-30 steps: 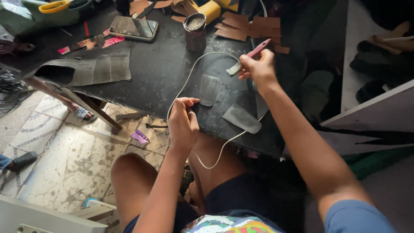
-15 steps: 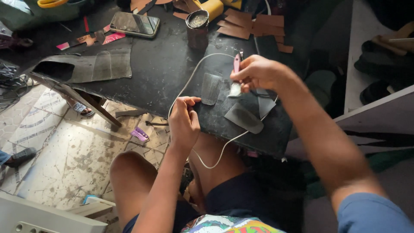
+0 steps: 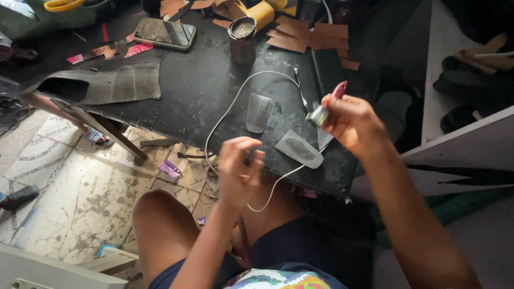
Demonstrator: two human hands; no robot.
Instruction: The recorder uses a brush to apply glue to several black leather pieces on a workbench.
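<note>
above the dark table (image 3: 203, 91), right hand (image 3: 350, 123) raised, fingers curled shut around a brush (image 3: 327, 107): pink handle sticks up past the knuckles, metal ferrule and bristle end point out to the left of the fingertips. below and just left of those fingers, a grey sole-shaped piece (image 3: 300, 150) lies flat near the table's front edge; further left of it, a smaller clear-grey piece (image 3: 258, 112), rounded at the bottom. left hand (image 3: 239, 171) lifted at the front edge of the table, fingers bent inward, loosely closed; whether they pinch anything cannot be told, hand is blurred. a white cable (image 3: 230, 107) runs from the table top down past the left fingers, then loops under them and back up toward the sole piece; contact with the fingers cannot be told. beyond the right fingers, well apart: a tin can (image 3: 242, 38) standing upright, brown leather offcuts (image 3: 308, 36) behind it, a yellow roll (image 3: 261, 12) at the far edge. far left of both hands: a phone (image 3: 165, 33) lying flat, and a large dark cut sheet (image 3: 107, 83) hanging partly over the table's left edge. under the left hand, tiled floor (image 3: 69, 182) with scraps; bare knee (image 3: 160, 214) below the wrist.
</note>
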